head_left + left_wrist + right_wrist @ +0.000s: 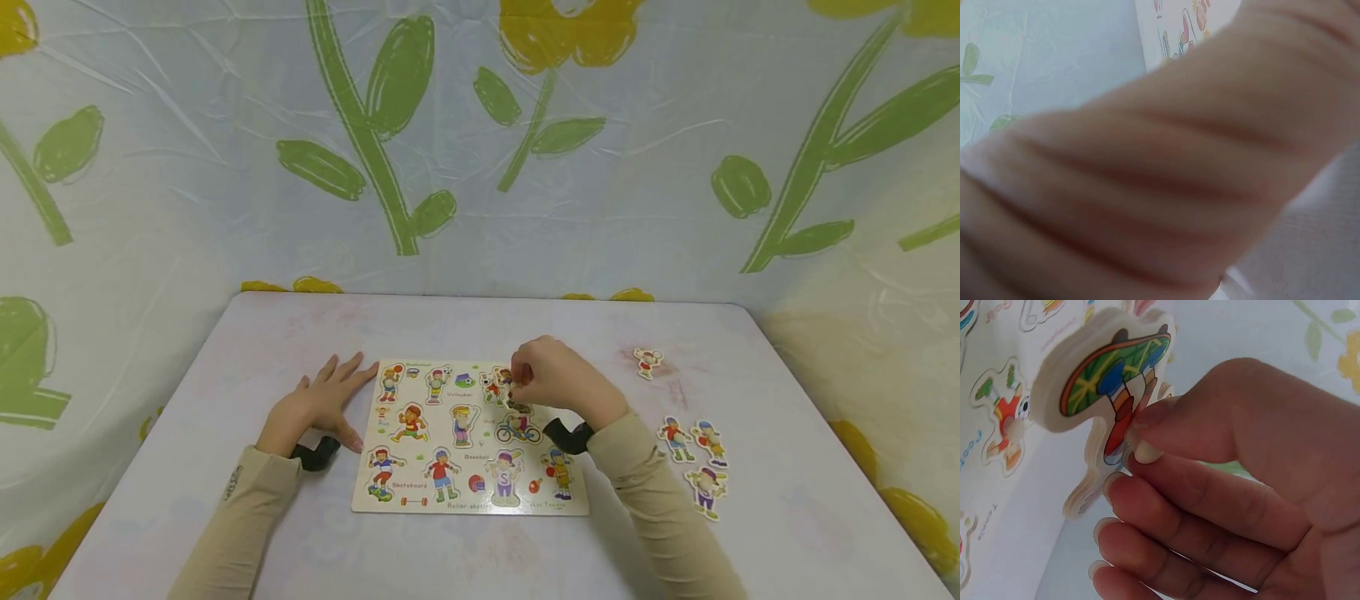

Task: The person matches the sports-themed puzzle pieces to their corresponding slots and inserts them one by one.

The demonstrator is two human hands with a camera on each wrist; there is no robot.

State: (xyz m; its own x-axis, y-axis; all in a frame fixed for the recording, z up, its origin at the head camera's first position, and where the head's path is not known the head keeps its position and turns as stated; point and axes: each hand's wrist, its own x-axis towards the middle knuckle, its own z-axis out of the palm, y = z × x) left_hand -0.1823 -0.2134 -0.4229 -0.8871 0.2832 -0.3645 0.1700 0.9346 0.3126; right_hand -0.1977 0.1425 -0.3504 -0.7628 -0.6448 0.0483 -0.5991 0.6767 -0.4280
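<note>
My right hand is over the upper right of a wooden peg-puzzle board printed with sports figures. Between thumb and forefinger it pinches a puzzle piece showing a green skateboard and a leg; fingers cover the rest of the piece. In the right wrist view the piece is tilted, skateboard end up, with the footballer figure on the board behind it. My left hand lies spread at the board's left edge, fingertips near its upper corner and thumb at its side. Blurred skin fills most of the left wrist view.
Loose puzzle pieces lie right of the board: a roller skater, a figure with a ball and a purple baseball figure. A small tennis piece lies farther back. A flower-printed sheet hangs behind the table.
</note>
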